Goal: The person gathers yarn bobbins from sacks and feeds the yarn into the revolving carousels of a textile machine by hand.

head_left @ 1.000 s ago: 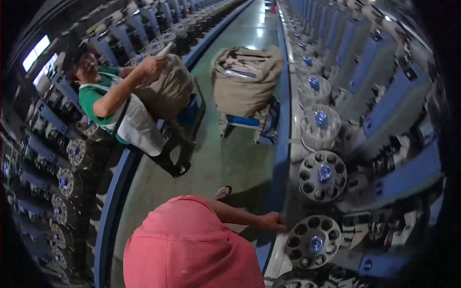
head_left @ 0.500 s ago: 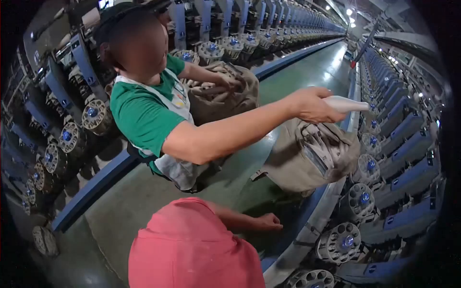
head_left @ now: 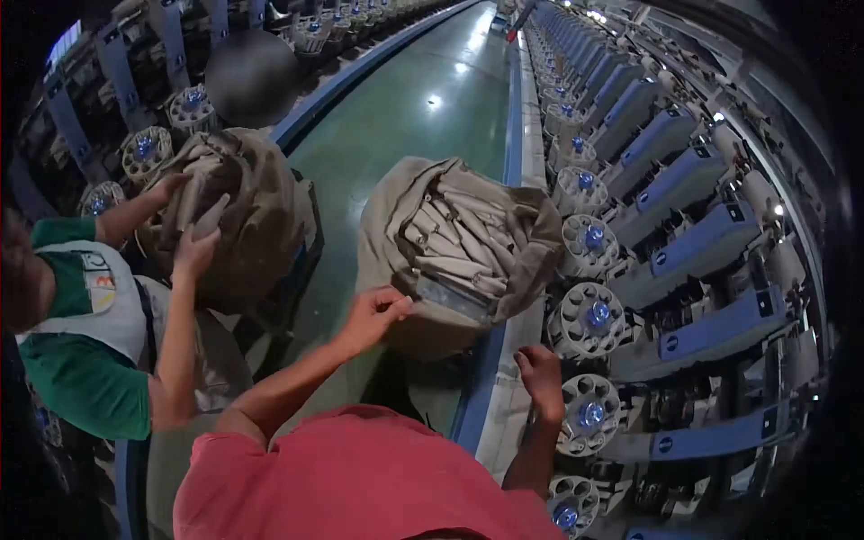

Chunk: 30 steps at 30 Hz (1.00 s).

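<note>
A machine row (head_left: 684,243) lines the aisle's right side. At left, a co-worker (head_left: 90,387) holds a bobbin (head_left: 211,219) beside a second sack (head_left: 256,207). The open sack (head_left: 382,229) stands ahead, pale bobbins (head_left: 459,229) heaped inside. The left hand (head_left: 373,317) is at its near rim, half closed, thumb near forefinger; the right hand (head_left: 540,373), loosely curled, is near a round magazine (head_left: 590,414). Whether either grips anything cannot be determined.

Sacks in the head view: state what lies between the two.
A strip of green floor lies between the left sack and right sack, head view.
</note>
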Tool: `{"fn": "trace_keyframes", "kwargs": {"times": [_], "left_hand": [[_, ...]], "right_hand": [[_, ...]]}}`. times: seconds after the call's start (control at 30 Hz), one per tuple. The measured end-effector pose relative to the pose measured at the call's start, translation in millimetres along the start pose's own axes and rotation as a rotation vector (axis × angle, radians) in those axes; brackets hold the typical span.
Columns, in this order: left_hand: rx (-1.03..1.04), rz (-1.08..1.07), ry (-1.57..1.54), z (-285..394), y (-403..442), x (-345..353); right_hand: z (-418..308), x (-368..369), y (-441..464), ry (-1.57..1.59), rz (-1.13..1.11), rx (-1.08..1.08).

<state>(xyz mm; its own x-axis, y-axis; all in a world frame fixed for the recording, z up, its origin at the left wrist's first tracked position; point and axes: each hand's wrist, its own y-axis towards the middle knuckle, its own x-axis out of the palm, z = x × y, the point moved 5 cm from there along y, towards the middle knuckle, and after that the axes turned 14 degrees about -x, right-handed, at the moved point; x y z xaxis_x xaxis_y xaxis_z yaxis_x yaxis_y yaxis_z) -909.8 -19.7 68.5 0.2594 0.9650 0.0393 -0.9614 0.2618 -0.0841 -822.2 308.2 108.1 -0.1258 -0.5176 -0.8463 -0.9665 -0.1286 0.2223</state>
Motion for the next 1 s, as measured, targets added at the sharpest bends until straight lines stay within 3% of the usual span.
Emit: {"fn": "trace_keyframes", "kwargs": {"times": [0.07,0.13,0.17,0.2,0.23,0.3,0.4,0.43,0.53,0.63,1.0], "left_hand": [[0.016,0.048,0.073,17,42,3],[0.126,0.082,0.297,22,86,15],[0.219,0.108,0.446,18,111,23],[0.166,0.014,0.495,20,130,33],[0.35,-0.039,0.645,-5,161,45],[0.358,-0.061,0.859,-12,208,61],[0.11,-0.02,1.081,-97,305,70],[0.64,0.192,1.202,-85,294,65],[0.268,0.182,0.839,-84,312,45],[0.117,0.229,0.637,-73,311,33],[0.083,0.342,0.151,-14,294,41]], "right_hand": [[12,18,76,0.161,0.004,-0.192],[24,40,150,0.369,-0.036,-0.145],[24,47,187,0.266,-0.106,-0.286],[44,61,222,0.256,-0.12,-0.277],[62,84,258,0.253,-0.137,-0.301],[71,98,312,0.023,-0.281,-0.302],[60,168,393,-0.003,-0.343,-0.385],[45,192,409,-0.023,-0.362,-0.406],[11,251,436,-0.018,-0.412,-0.46],[-10,282,436,-0.001,-0.441,-0.469],[-30,311,430,0.024,-0.485,-0.415]]}}
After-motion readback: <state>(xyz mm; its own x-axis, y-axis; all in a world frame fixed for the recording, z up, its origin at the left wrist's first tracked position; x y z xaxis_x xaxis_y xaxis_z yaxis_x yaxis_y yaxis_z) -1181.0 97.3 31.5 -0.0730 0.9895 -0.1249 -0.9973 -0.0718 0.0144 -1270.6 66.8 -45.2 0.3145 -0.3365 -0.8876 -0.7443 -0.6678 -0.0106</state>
